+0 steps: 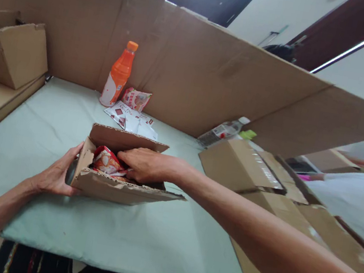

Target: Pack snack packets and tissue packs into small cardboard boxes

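Observation:
A small open cardboard box (123,194) sits on the pale green table covering with its flaps raised. My left hand (57,171) grips the box's left end, thumb at the near corner and fingers toward the far one. Inside lies a red snack packet (107,161) with a food picture on it. My right hand (145,164) reaches into the box from the right, fingers bent and closed against the packet's right edge. The box wall and the hand itself hide some of its fingertips and the lower contents.
Behind the box stand an orange drink bottle (118,74), a pink snack packet (136,99) and white packets (132,120). A clear plastic bottle (223,131) leans by cardboard boxes (243,165) at right. Another box (21,53) is at left. A cardboard wall (186,67) runs behind; a person's white sleeve (360,199) shows right.

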`<action>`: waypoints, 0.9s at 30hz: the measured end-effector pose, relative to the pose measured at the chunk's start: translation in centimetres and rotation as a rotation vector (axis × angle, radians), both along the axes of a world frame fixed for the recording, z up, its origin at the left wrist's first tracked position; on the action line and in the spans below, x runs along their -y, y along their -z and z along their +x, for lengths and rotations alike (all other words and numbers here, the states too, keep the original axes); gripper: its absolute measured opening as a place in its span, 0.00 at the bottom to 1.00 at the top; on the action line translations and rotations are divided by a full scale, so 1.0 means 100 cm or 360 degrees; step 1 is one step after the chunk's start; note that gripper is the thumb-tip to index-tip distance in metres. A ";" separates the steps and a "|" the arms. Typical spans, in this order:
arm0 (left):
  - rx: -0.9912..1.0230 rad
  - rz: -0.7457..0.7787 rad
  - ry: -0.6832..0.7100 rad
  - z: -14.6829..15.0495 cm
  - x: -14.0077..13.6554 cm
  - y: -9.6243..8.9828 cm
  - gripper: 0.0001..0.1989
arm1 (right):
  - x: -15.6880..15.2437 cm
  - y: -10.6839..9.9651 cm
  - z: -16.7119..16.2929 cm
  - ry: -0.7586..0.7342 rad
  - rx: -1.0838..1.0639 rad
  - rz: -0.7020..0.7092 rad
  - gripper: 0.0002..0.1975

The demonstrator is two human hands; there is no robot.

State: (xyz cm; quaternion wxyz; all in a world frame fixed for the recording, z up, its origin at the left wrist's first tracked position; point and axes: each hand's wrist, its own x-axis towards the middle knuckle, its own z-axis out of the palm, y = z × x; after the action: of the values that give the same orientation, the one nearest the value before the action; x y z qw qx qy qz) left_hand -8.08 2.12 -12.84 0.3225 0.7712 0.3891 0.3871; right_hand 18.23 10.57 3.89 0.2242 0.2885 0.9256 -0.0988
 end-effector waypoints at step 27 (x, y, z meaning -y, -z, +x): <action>-0.0038 -0.0011 -0.0084 -0.007 -0.003 0.002 0.62 | 0.064 0.017 0.129 0.0725 -0.1275 -0.0087 0.31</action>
State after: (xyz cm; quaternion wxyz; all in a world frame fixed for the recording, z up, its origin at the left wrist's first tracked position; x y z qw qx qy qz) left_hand -8.81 2.46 -13.00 0.3102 0.7641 0.4144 0.3849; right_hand 31.16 4.18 2.23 -0.1712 0.4175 0.8494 -0.2736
